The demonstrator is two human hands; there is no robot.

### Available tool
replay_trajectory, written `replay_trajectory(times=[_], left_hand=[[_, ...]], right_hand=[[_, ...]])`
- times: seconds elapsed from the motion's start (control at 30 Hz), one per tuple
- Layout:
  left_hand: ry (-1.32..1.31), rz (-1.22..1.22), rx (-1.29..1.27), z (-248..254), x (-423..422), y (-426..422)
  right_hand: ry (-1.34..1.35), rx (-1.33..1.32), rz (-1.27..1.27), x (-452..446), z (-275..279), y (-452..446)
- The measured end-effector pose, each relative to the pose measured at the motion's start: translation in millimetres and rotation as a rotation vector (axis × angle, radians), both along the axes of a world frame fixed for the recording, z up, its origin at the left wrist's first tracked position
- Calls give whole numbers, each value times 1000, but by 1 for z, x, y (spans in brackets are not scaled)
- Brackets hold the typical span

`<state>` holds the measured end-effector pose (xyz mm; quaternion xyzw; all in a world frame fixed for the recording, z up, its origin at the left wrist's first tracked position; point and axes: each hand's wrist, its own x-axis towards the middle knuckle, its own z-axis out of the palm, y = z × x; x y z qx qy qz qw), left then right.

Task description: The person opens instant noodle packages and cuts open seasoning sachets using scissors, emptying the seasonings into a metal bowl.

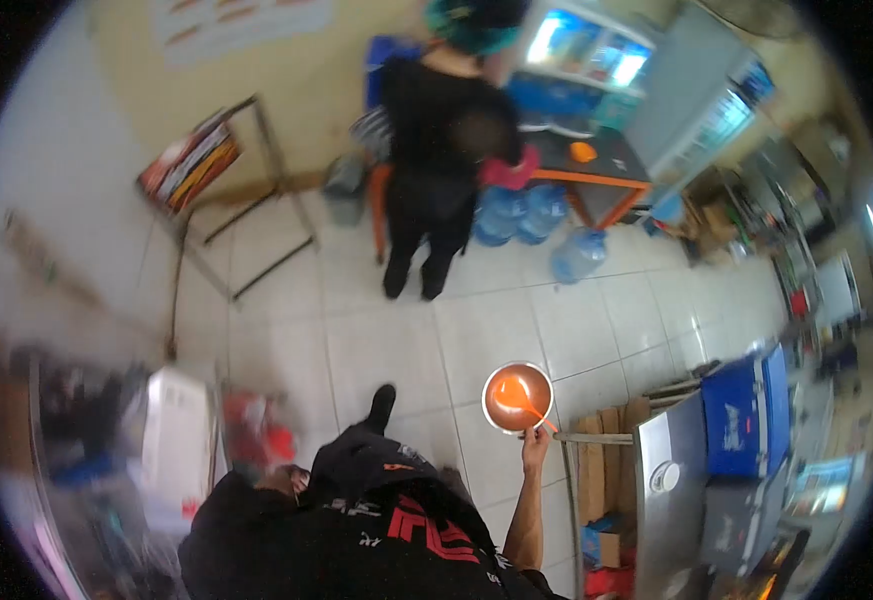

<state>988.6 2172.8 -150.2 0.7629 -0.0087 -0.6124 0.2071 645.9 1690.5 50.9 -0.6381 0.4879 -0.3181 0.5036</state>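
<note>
Out in front and to the right, my right hand (534,442) is closed on the near rim of a round bowl (488,410) with a pale edge and brownish inside. An orange ladle (512,390) rests in the bowl, its handle leaning over the rim beside my fingers. Whether the bowl contains food or liquid is not clear. Low on the left, my left hand (294,480) is close to my body, partly covered by the dark sleeve and blurred, so its fingers cannot be made out.
A person (446,150) in black stands at a dark-topped table (606,155). Large blue water bottles (578,256) stand on the tiled floor. A metal counter (671,430) with a blue box (736,420) is at right, a white box (178,430) at left, a metal frame (276,190) by the wall.
</note>
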Motion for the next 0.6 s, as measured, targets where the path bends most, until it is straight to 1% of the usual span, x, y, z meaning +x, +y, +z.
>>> replay_trajectory(times=[0.03, 0.07, 0.1, 0.13, 0.17, 0.2, 0.23, 0.27, 0.3, 0.37, 0.4, 0.47, 0.5, 0.53, 0.57, 0.6], left_hand=[[12, -36, -3, -4, 31, -31], [6, -85, -29, -11, 61, -64], [-8, -142, -92, -23, 94, -105], [-31, -207, -190, -35, 129, -149], [-71, -281, -354, -45, 166, -203], [-59, -239, -276, 62, 160, -300], [-385, -577, -357, 65, 174, -371], [48, -462, -286, 61, 189, -446], [68, -489, -317, 93, 187, -517], [66, -627, -478, 113, 177, -644], [62, -683, -501, 122, 168, -703], [85, -777, -523, 117, 145, -800], [79, -828, -563, 115, 129, -837], [69, -877, -605, 113, 116, -876], [67, -909, -600, 99, 101, -907], [58, -885, -712, 74, 84, -931]], right_hand=[[-5, 10, -31, 16, -1, -12], [-35, 32, -114, 24, -9, -12], [-55, 62, -194, 25, -28, -16], [-80, 99, -280, 24, -62, -18], [-76, 149, -395, 28, -78, -13], [-146, 199, -503, 35, -71, -11], [-224, 233, -610, 44, -68, 1], [-175, 237, -686, 43, -80, 15], [-121, 240, -763, 38, -93, 28], [-207, 223, -861, 35, -105, 48], [-29, 270, -884, 34, -106, 54], [-37, 178, -1015, 59, -53, 36], [-39, 182, -1052, 52, -67, 28], [-62, 207, -1134, 34, -112, 27], [-89, 236, -1212, 28, -138, 19], [-105, 242, -1238, 28, -125, -15]])
